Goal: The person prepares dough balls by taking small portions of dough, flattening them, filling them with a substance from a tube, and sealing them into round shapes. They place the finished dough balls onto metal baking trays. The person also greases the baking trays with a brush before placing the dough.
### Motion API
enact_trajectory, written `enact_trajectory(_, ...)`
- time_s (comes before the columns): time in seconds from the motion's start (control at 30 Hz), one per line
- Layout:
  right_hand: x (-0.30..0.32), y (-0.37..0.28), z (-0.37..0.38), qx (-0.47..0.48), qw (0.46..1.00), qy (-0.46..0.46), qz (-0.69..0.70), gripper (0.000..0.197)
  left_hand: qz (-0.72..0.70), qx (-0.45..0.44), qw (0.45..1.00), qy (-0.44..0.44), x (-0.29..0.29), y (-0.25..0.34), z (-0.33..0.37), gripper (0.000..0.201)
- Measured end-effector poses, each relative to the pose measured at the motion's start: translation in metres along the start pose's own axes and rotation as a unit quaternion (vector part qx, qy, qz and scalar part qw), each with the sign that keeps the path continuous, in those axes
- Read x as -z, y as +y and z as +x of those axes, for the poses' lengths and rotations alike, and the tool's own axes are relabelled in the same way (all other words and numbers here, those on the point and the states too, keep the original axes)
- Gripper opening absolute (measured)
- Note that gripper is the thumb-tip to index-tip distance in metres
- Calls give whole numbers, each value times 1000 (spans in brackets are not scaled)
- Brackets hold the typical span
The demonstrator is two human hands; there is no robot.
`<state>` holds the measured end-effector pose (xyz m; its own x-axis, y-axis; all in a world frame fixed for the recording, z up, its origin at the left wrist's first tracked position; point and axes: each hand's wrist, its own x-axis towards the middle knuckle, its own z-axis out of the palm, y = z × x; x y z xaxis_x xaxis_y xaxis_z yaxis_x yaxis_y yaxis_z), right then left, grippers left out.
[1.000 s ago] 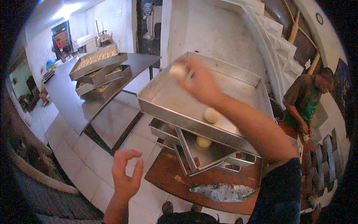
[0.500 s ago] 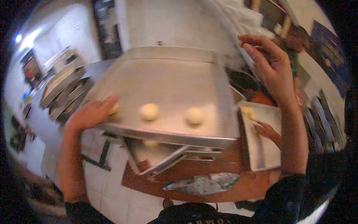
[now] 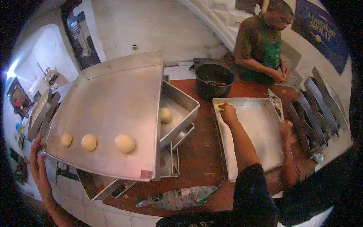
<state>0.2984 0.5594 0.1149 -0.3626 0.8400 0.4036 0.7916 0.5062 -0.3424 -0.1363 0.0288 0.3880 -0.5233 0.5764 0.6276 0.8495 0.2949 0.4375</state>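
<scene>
My left hand [image 3: 36, 146] is beside the left rim of a large metal baking tray [image 3: 113, 90], its fingers partly seen, extended and holding nothing visible. Three pale round dough balls [image 3: 89, 142] sit in a row along that tray's near side. My right arm reaches into a second, lower metal tray [image 3: 249, 100] on the right. There my right hand [image 3: 228, 113] is closed on a piece of yellowish dough [image 3: 218, 107] in the far left corner; its fingertips are partly hidden.
More trays are stacked askew underneath, one with a dough ball [image 3: 165, 115]. A black bucket [image 3: 214, 81] stands behind on the brown table [image 3: 196, 140]. A crumpled plastic bag [image 3: 177, 197] lies in front. Another person's blurred arm [image 3: 289, 153] is at right; a person in green apron [image 3: 272, 56] works opposite.
The view has swung right. My left hand has left the leftmost dough ball for the tray's edge. My right hand, raised before, has come down into the right-hand tray.
</scene>
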Motion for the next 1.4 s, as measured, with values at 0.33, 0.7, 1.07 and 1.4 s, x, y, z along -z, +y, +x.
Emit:
enact_trajectory(0.33,-23,15,41,-138,984,98,53,24,-253,114,907,-317,38,53,-133,51)
enact_trajectory(0.7,238,-156,-89,96,933,-5,348,20,-379,-4,665,-643,-99,70,-151,25)
enact_trajectory(1.07,101,-298,-264,15,802,-405,439,19,-378,205,809,-402,-133,31,-266,28)
enact_trajectory(1.4,74,-352,-291,144,806,-368,440,16,-279,296,862,-304,-83,-3,-260,30)
